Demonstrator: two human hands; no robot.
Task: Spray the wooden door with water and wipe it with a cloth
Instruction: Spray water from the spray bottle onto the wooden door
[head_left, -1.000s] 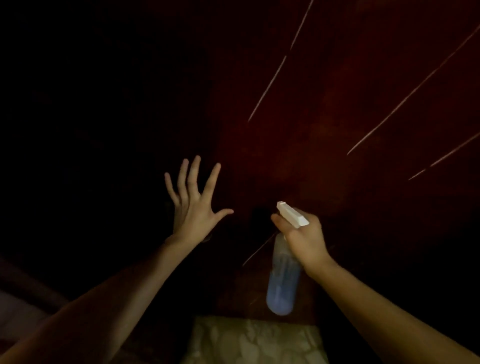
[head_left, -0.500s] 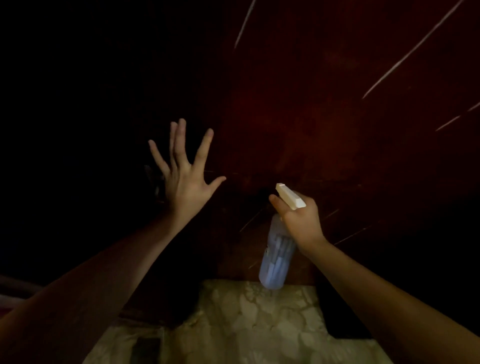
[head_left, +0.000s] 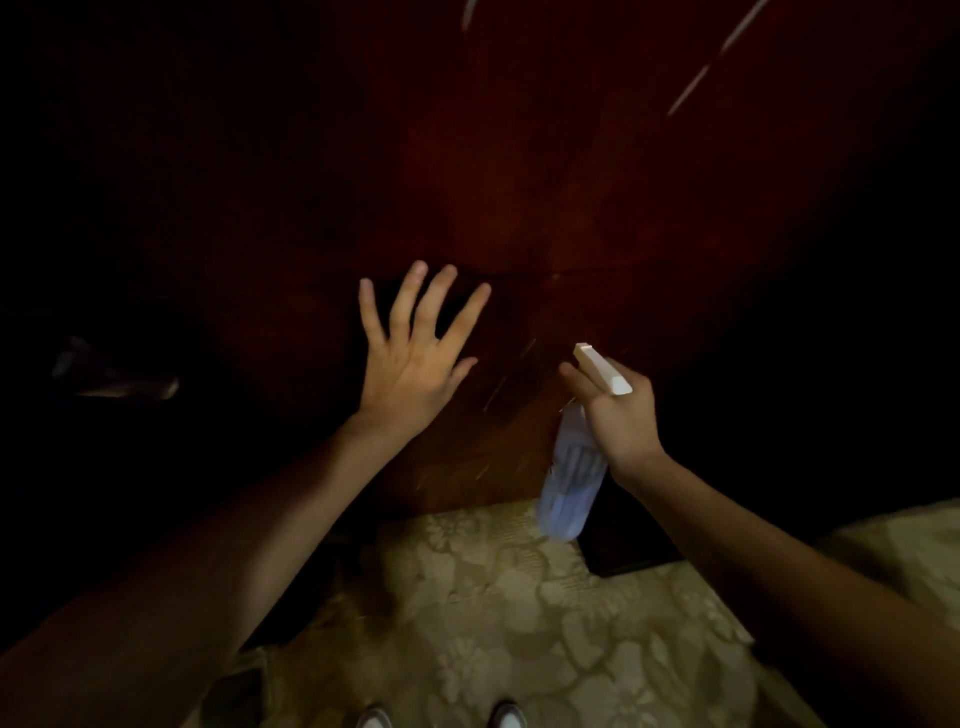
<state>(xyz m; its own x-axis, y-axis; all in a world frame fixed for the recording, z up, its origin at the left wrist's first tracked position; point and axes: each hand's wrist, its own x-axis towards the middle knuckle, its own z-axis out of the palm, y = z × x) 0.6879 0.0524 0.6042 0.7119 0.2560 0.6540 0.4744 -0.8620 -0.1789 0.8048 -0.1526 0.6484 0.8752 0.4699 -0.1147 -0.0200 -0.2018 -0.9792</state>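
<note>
Because the wooden door (head_left: 519, 182), a dark reddish, smooth-looking panel, fills the far view, spraying will likely go best with the nozzle (head_left: 602, 370) aimed squarely at it and the mist laid in even, overlapping passes. Right of centre the right hand (head_left: 621, 421) grips the neck of the translucent, ribbed spray bottle (head_left: 571, 483), forefinger under its white nozzle, while the left hand (head_left: 410, 364) lies spread toward the wood, contact unclear. Nearest is a pale floor (head_left: 493, 597) with a flower pattern.
</note>
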